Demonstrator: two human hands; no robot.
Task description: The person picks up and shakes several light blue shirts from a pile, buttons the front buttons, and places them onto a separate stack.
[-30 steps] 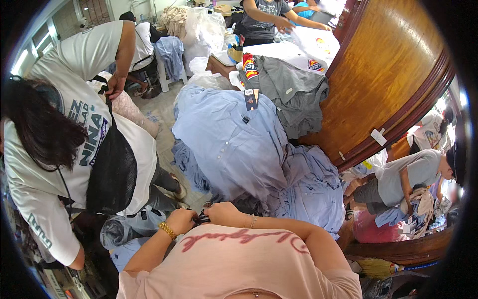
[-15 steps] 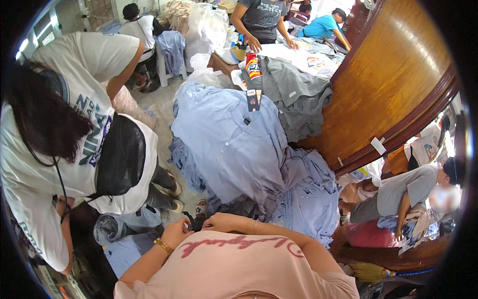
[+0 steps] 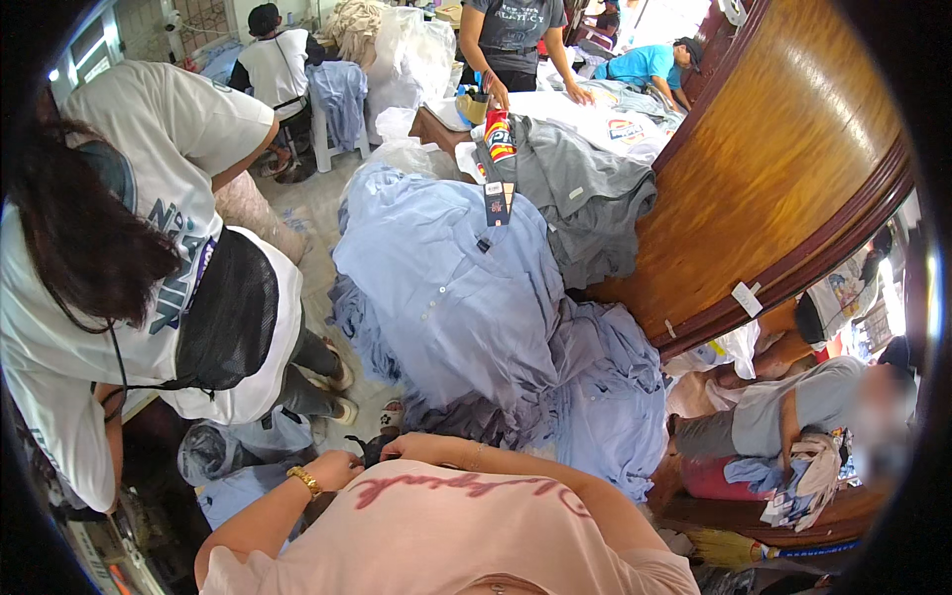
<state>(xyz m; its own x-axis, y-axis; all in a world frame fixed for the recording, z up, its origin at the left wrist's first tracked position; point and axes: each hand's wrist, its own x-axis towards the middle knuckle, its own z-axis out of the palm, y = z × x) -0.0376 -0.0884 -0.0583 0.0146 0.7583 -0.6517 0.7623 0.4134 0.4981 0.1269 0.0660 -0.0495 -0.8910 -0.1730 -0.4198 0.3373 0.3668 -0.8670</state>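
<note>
My left hand [image 3: 335, 469] and my right hand [image 3: 410, 447] are close together in front of my pink shirt. Between them shows a small black item [image 3: 375, 451], whose kind I cannot make out. Both sets of fingers look closed about it, partly hidden by the shirt front. Just beyond lies a big heap of light blue shirts [image 3: 446, 288], apart from my hands. A dark hang tag [image 3: 497, 203] rests on the top shirt, with a small black piece [image 3: 484, 244] at its collar.
Grey garments [image 3: 580, 193] drape beside a curved wooden panel [image 3: 764, 169]. At left a person in white [image 3: 149, 238] bends over, near bagged blue clothing [image 3: 243, 446]. Other people work at a table behind. On the right, a person in grey [image 3: 793, 407] handles clothes above a broom [image 3: 729, 547].
My head view has shifted slightly. My hands stay together around the black item. The person at the far table has moved a hand toward the grey garments.
</note>
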